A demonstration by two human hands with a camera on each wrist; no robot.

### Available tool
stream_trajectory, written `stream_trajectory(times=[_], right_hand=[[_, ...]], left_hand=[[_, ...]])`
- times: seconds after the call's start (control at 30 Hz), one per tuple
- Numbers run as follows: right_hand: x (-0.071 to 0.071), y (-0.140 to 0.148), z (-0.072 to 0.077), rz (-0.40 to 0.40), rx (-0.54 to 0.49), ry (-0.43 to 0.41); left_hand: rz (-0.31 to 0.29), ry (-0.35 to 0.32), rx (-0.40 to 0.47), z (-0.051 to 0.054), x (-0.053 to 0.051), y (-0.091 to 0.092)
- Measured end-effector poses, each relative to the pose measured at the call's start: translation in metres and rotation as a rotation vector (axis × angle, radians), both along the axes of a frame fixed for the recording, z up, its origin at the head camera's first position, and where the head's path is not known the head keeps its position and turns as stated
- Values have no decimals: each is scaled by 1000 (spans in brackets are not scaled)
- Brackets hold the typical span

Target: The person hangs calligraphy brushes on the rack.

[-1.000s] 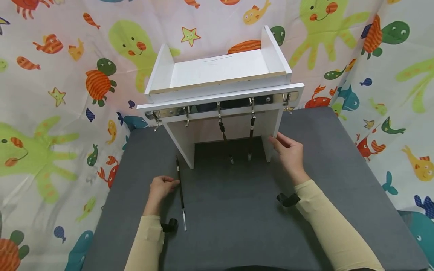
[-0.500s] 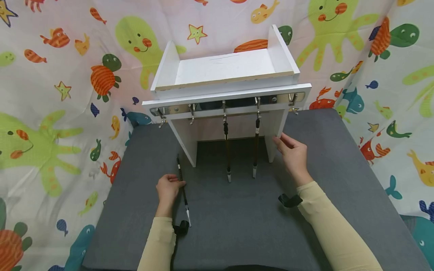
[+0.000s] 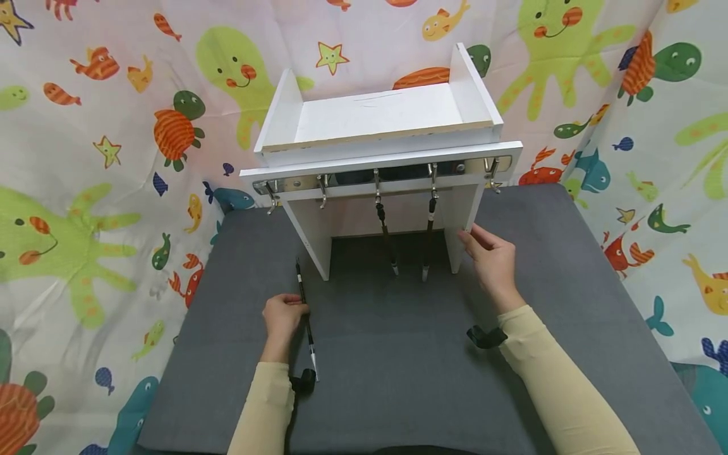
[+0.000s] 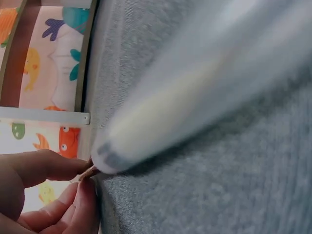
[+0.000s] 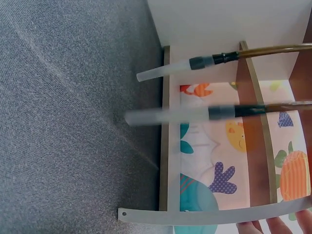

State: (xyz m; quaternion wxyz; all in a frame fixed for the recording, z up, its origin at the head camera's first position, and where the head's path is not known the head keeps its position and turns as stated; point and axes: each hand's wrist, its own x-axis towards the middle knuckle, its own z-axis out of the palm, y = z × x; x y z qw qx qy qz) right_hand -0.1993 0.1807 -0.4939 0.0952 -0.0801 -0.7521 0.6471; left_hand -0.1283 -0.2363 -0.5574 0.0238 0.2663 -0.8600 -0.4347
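Note:
In the head view my left hand (image 3: 284, 319) pinches a dark slim brush (image 3: 310, 341) low over the grey table, its capped end towards me. Up close in the left wrist view, its clear cap (image 4: 161, 109) shows pale bristles inside. My right hand (image 3: 490, 265) grips the front edge of the right side panel (image 3: 462, 212) of a white shelf (image 3: 375, 120); its fingertips (image 5: 278, 225) show beside the panel in the right wrist view. Two capped brushes, a left one (image 3: 388, 237) and a right one (image 3: 429, 235), hang tip-down from the shelf's middle hooks.
A metal hook rail (image 3: 296, 184) runs along the shelf front. Its left-end hook (image 3: 271, 197), the neighbouring hook (image 3: 323, 191) and the right-end hook (image 3: 493, 172) bear nothing. The shelf stands on the grey table (image 3: 375, 373), before a sea-animal curtain (image 3: 352, 31).
Both hanging brushes swing forward and back beneath their hooks. The head view has shifted slightly. My left hand keeps its pinch on the brush, and my right hand keeps its grip on the panel.

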Motion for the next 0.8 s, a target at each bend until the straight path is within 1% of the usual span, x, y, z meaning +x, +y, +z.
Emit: stream_trajectory(times=[0.13,0.3,0.4,0.53,0.6,0.77,0.8], right_hand=[[0,0,0,7,-8,2],[-1,0,-3,5,-25,17],[-1,1,-3,5,-27,4],[-1,1,-2,12,-19,-12],[-1,1,-2,14,-18,-9],[-1,2,-1,12,-15,-2],[-1,2,0,14,-12,-4]], left_hand=[[10,11,96,0,2,-3],[24,14,165,0,4,-3],[44,25,238,0,5,-5],[71,49,323,5,10,-7],[79,61,336,8,12,-8],[102,95,330,17,15,-8],[107,109,350,19,15,-8]])
